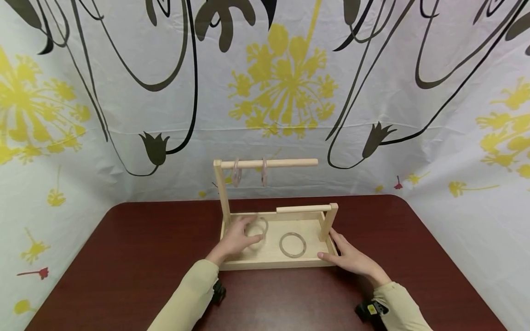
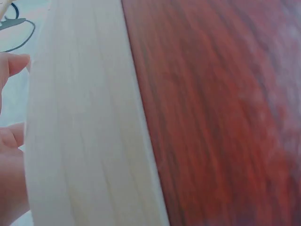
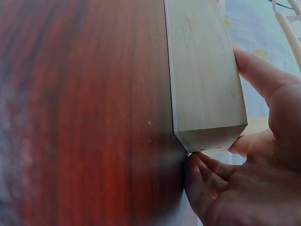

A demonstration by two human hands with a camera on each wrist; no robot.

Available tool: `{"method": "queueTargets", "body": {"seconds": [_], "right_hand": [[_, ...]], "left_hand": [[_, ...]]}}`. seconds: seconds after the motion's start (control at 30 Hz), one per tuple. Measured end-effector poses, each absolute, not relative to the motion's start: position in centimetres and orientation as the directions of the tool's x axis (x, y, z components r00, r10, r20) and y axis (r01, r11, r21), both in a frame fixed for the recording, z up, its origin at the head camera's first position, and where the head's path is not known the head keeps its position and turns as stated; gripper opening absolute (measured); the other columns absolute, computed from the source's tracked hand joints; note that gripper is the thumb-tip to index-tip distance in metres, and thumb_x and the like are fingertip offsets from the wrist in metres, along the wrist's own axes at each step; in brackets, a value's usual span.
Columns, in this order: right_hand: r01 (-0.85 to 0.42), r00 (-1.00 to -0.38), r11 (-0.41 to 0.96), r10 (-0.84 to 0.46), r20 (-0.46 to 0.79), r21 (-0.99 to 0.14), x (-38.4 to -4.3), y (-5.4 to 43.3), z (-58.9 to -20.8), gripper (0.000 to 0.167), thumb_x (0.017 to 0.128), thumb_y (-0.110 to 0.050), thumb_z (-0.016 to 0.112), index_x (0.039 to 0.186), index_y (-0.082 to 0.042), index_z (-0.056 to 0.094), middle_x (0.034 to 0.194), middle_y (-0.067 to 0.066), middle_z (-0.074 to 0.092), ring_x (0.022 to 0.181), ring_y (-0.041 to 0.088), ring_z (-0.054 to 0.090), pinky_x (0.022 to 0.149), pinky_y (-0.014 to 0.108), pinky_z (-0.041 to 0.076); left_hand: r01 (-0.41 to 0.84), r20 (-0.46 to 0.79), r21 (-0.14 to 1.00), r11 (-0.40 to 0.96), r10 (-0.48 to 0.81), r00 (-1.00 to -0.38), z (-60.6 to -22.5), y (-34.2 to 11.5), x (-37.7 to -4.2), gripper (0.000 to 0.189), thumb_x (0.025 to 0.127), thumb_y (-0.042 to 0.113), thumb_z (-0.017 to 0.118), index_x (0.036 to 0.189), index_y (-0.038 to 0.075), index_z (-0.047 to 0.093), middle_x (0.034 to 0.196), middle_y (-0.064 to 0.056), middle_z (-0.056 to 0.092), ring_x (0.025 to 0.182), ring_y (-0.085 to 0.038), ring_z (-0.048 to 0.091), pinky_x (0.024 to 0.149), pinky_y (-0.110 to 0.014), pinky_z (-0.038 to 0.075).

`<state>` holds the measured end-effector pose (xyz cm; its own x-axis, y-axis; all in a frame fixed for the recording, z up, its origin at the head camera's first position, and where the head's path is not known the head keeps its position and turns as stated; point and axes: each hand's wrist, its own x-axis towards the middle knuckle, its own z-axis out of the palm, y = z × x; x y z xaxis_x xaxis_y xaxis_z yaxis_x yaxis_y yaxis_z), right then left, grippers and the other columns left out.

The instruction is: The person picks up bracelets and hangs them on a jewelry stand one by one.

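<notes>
A shallow pale wooden tray [image 1: 269, 265] with a tall bracket and a short bracket stands on the table. My left hand [image 1: 236, 237] reaches over its left part, thumb and fingers apart above a pale ring [image 1: 266, 225]. That ring is partly covered and blurred, so contact is unclear. A second clear ring [image 1: 305, 246] lies flat in the tray. My right hand [image 1: 352, 258] grips the tray's front right corner, thumb over the wall and fingers along the outer side. In the right wrist view, these fingers [image 3: 200, 183] touch the tray's end.
From the tall bracket's bar [image 1: 290, 162] hang two pinkish rings, one ring [image 1: 236, 173] left of the other ring [image 1: 264, 173]. The short bracket's bar [image 1: 302, 209] points left above the tray's back right. A patterned cloth [image 1: 285, 105] hangs behind the dark red table [image 1: 157, 243].
</notes>
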<state>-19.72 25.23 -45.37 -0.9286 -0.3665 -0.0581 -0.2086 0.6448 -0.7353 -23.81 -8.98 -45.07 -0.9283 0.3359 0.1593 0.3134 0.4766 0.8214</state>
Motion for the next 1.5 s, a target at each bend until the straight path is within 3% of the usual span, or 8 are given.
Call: {"method": "queueTargets", "body": {"seconds": [0.37,0.8,1.1,1.23,1.5], "right_hand": [[-0.218,-0.926,0.641,-0.375,-0.052,-0.736,-20.0,25.2,-45.4,0.095,0.09,-0.035,0.068,0.153,0.004,0.009,0.144,0.034,0.026,0.134,0.047,0.026,0.1,0.06,0.03],[-0.218,-0.927,0.655,-0.37,-0.055,-0.724,-19.9,25.5,-45.6,0.095,0.09,-0.036,0.068,0.152,0.005,0.01,0.144,0.034,0.026,0.134,0.048,0.025,0.1,0.06,0.03],[-0.217,-0.925,0.647,-0.376,-0.058,-0.731,-19.9,25.5,-45.7,0.094,0.091,-0.034,0.068,0.153,0.004,0.009,0.143,0.034,0.026,0.134,0.048,0.025,0.099,0.06,0.03],[-0.22,-0.922,0.644,-0.382,-0.059,-0.733,-19.8,25.5,-45.6,0.094,0.091,-0.034,0.068,0.153,0.004,0.008,0.143,0.034,0.027,0.134,0.047,0.026,0.099,0.06,0.03],[-0.211,-0.922,0.658,-0.38,-0.076,-0.723,-19.7,25.3,-45.3,0.095,0.091,-0.036,0.067,0.152,0.005,0.007,0.144,0.033,0.026,0.135,0.047,0.024,0.1,0.06,0.029]], "left_hand": [[0.27,0.156,0.877,0.396,0.297,-0.942,-44.4,-8.8,-23.3,0.063,0.083,0.018,0.074,0.138,-0.001,0.049,0.124,-0.024,0.049,0.106,-0.044,0.052,0.08,-0.046,0.049],[0.294,0.222,0.927,0.234,0.289,-0.931,-43.4,-8.4,-22.0,0.056,0.084,0.01,0.073,0.135,-0.003,0.052,0.127,-0.019,0.049,0.113,-0.041,0.048,0.092,-0.048,0.045],[0.302,0.258,0.944,0.134,0.271,-0.927,-42.6,-8.1,-21.5,0.053,0.084,0.003,0.073,0.134,-0.001,0.054,0.121,-0.022,0.05,0.112,-0.044,0.047,0.091,-0.049,0.046],[0.339,0.292,0.932,0.13,0.289,-0.912,-42.4,-7.4,-21.2,0.055,0.085,0.003,0.073,0.135,-0.003,0.052,0.123,-0.024,0.049,0.111,-0.039,0.049,0.09,-0.047,0.048],[0.39,0.33,0.903,0.18,0.291,-0.898,-41.9,-6.3,-21.0,0.059,0.087,0.013,0.074,0.139,0.001,0.05,0.123,-0.013,0.051,0.113,-0.033,0.049,0.091,-0.042,0.048]]}}
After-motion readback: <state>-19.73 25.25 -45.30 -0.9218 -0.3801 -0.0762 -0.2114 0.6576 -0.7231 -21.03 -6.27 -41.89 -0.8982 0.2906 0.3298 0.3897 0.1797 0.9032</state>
